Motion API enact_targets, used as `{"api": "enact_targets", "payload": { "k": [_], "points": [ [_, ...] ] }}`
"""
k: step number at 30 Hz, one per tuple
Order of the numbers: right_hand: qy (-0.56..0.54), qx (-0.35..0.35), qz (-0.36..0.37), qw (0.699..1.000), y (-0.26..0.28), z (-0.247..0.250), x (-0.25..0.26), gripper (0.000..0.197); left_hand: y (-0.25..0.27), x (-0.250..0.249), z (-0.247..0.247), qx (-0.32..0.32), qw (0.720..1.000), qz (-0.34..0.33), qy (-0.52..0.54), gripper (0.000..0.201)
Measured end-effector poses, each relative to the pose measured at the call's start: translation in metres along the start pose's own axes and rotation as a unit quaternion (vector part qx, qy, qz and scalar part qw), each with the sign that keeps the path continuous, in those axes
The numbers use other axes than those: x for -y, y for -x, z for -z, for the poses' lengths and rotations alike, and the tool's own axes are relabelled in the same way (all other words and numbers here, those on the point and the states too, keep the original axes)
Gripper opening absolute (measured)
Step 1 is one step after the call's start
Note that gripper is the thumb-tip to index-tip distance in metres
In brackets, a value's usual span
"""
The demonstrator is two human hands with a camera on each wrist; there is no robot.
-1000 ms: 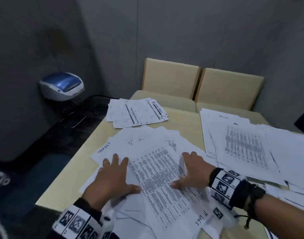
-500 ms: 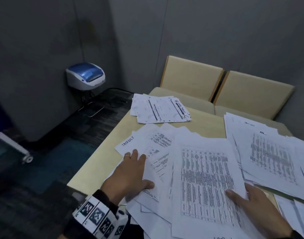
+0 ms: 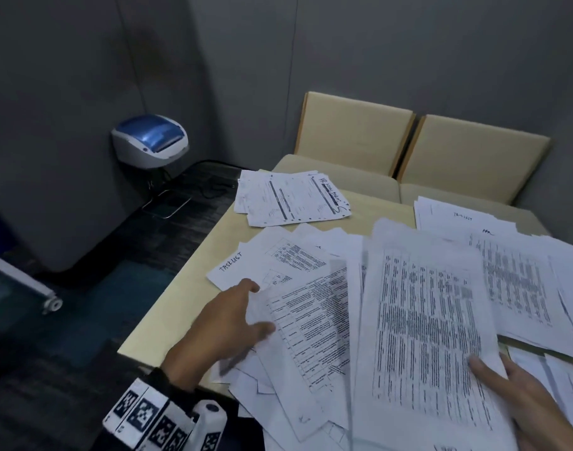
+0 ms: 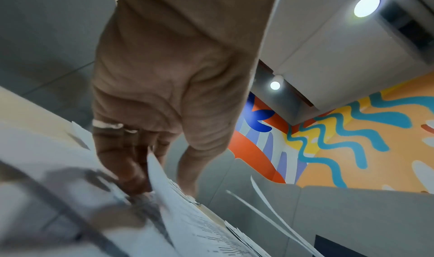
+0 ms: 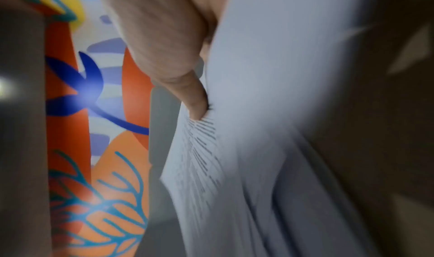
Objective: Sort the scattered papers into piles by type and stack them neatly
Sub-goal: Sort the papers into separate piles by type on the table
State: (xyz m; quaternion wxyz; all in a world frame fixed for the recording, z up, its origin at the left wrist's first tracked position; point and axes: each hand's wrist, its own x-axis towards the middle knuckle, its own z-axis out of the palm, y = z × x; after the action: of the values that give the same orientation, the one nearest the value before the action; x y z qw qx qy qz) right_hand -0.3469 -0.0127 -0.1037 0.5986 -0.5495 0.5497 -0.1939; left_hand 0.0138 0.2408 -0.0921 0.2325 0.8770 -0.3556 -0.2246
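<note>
Sorting is partly done: one stacked pile (image 3: 291,198) lies at the desk's (image 3: 181,307) far edge, well apart from the scattered papers (image 3: 298,265) in front. Right hand (image 3: 519,395) pinches a printed sheet (image 3: 425,336); left hand's (image 3: 226,323) fingers (image 4: 124,160), slid under another sheet's edge, lift it.

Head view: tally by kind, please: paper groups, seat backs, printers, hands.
Paper groups: 3 (far stack, middle heap, right heap)
Seat backs: 2
Printer: 1
Hands: 2 (left hand, right hand)
Total: 8
</note>
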Motion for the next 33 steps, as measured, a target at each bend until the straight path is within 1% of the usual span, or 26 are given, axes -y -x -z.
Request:
{"api": "enact_targets", "payload": {
  "k": [1, 2, 4, 5, 7, 8, 9, 10, 12, 13, 14, 15, 16, 17, 18, 19, 20, 21, 23, 24, 26, 27, 28, 30, 32, 33],
  "points": [
    [-0.025, 0.006, 0.000, 1.000, 0.006, -0.001, 0.006, 0.104, -0.001, 0.000, 0.001, -0.027, 1.000, 0.005, 0.014, 0.046],
    [-0.073, 0.019, 0.008, 0.997, 0.008, -0.005, 0.011, 0.085, -0.002, 0.001, 0.001, -0.046, 0.998, 0.008, 0.029, 0.030],
    [-0.200, 0.031, -0.004, 0.979, 0.006, -0.004, 0.012, 0.046, -0.003, 0.003, 0.002, -0.056, 0.997, 0.015, 0.053, 0.009],
    [-0.224, 0.027, -0.020, 0.974, 0.006, -0.005, 0.011, 0.034, -0.003, 0.004, 0.004, -0.054, 0.996, 0.022, 0.065, 0.004],
    [-0.254, 0.040, -0.059, 0.964, 0.005, -0.005, 0.014, 0.034, -0.004, 0.007, 0.007, -0.051, 0.992, 0.034, 0.106, 0.008],
    [-0.264, 0.037, -0.069, 0.961, 0.008, -0.005, 0.017, 0.028, -0.004, 0.008, 0.009, -0.052, 0.989, 0.045, 0.133, 0.009],
    [-0.273, 0.037, -0.062, 0.959, 0.011, -0.007, 0.021, 0.026, -0.005, 0.007, 0.012, -0.050, 0.985, 0.062, 0.156, 0.008],
    [-0.277, 0.043, -0.063, 0.958, 0.014, -0.008, 0.023, 0.029, -0.003, 0.006, 0.015, -0.040, 0.981, 0.076, 0.173, 0.003],
    [-0.223, 0.079, -0.041, 0.971, 0.014, -0.015, 0.019, 0.028, -0.003, 0.007, 0.018, 0.013, 0.981, 0.090, 0.173, 0.015],
    [-0.170, 0.074, -0.006, 0.983, 0.009, -0.014, 0.013, 0.038, -0.002, 0.006, 0.018, 0.057, 0.982, 0.088, 0.154, 0.019],
    [-0.121, 0.059, 0.030, 0.990, 0.005, -0.014, 0.007, 0.042, 0.001, 0.004, 0.018, 0.093, 0.985, 0.078, 0.126, 0.020],
    [-0.081, 0.040, 0.054, 0.994, 0.006, -0.015, 0.004, 0.041, 0.001, 0.004, 0.016, 0.113, 0.986, 0.071, 0.096, 0.022],
    [-0.060, 0.038, 0.063, 0.995, 0.004, -0.017, 0.003, 0.045, 0.002, 0.001, 0.014, 0.120, 0.987, 0.068, 0.084, 0.025],
    [-0.039, 0.046, 0.074, 0.995, 0.009, -0.021, 0.004, 0.057, 0.001, -0.001, 0.011, 0.127, 0.986, 0.070, 0.084, 0.028],
    [-0.024, 0.057, 0.082, 0.995, 0.008, -0.023, 0.002, 0.076, 0.002, -0.005, 0.009, 0.133, 0.985, 0.069, 0.088, 0.029],
    [0.004, 0.050, 0.091, 0.995, 0.005, -0.021, -0.003, 0.094, 0.001, -0.007, 0.007, 0.143, 0.983, 0.068, 0.089, 0.028],
    [0.021, 0.047, 0.104, 0.993, 0.004, -0.020, -0.006, 0.106, 0.000, -0.008, 0.006, 0.152, 0.982, 0.063, 0.090, 0.025],
    [0.031, 0.048, 0.105, 0.993, 0.004, -0.018, -0.008, 0.109, -0.001, -0.009, 0.005, 0.160, 0.982, 0.055, 0.089, 0.019],
    [0.011, 0.047, 0.104, 0.993, 0.010, -0.017, -0.008, 0.105, -0.002, -0.011, 0.006, 0.162, 0.980, 0.040, 0.110, 0.011],
    [-0.019, 0.047, 0.093, 0.994, 0.011, -0.017, -0.009, 0.096, -0.002, -0.015, 0.007, 0.163, 0.977, 0.039, 0.133, 0.009],
    [-0.075, 0.042, 0.071, 0.994, 0.015, -0.017, -0.010, 0.057, -0.003, -0.021, 0.009, 0.172, 0.971, 0.034, 0.162, 0.008],
    [-0.079, 0.022, 0.068, 0.994, 0.016, -0.017, -0.012, 0.038, -0.002, -0.024, 0.008, 0.187, 0.972, 0.024, 0.143, 0.011],
    [-0.071, -0.005, 0.073, 0.995, 0.013, -0.016, -0.017, 0.026, -0.001, -0.027, 0.009, 0.208, 0.972, 0.017, 0.105, 0.018],
    [-0.015, -0.043, 0.090, 0.995, 0.013, -0.016, -0.022, 0.015, 0.002, -0.037, 0.008, 0.277, 0.960, -0.004, 0.044, 0.042],
    [0.029, -0.056, 0.120, 0.991, 0.015, -0.021, -0.023, 0.014, 0.006, -0.050, 0.004, 0.331, 0.941, -0.006, 0.063, 0.063],
    [0.042, -0.060, 0.132, 0.989, 0.015, -0.024, -0.023, 0.017, 0.008, -0.057, 0.000, 0.331, 0.940, -0.002, 0.079, 0.071]
  ]
}}
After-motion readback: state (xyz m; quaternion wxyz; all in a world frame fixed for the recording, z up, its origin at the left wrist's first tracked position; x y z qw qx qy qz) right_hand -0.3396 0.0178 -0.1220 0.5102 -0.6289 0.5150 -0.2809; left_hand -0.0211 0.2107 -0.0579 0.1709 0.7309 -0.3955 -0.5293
